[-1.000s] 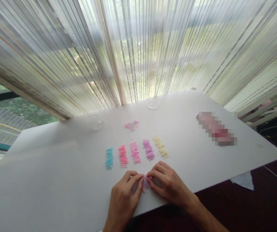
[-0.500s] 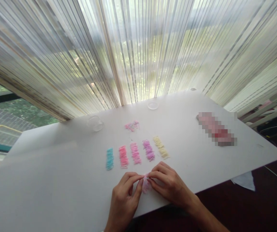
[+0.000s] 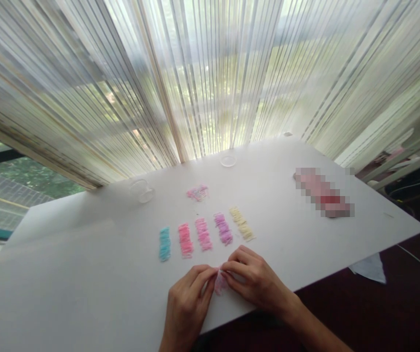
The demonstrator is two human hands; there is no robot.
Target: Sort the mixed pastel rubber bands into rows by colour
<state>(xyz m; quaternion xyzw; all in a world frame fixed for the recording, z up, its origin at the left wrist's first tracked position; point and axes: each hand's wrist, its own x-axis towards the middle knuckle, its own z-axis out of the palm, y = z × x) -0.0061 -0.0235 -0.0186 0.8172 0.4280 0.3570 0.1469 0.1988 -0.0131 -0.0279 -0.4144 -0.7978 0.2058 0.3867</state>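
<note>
Near the table's front edge, my left hand (image 3: 191, 299) and my right hand (image 3: 256, 277) meet, their fingertips pinched together. Between them is a small bunch of pale pink strands (image 3: 220, 284), which look like tiny elastic bands. The fingers partly hide it. Just beyond my hands lie rows of similar small pieces, sorted by colour: blue (image 3: 164, 244), coral pink (image 3: 185, 240), light pink (image 3: 203, 234), purple (image 3: 223, 229) and pale yellow (image 3: 242, 224). Behind the rows is a loose mixed pile (image 3: 197, 192), mostly pink.
A clear round container (image 3: 142, 190) stands at the back left of the white table (image 3: 67, 274), and a clear round lid (image 3: 228, 161) lies near the back edge. At the right is a pixelated pinkish object (image 3: 323, 192). A striped string curtain (image 3: 210, 88) hangs behind the table.
The camera view has shifted slightly, moving the table things a little left. My hands stay together at the pink strands, with only small finger movements.
</note>
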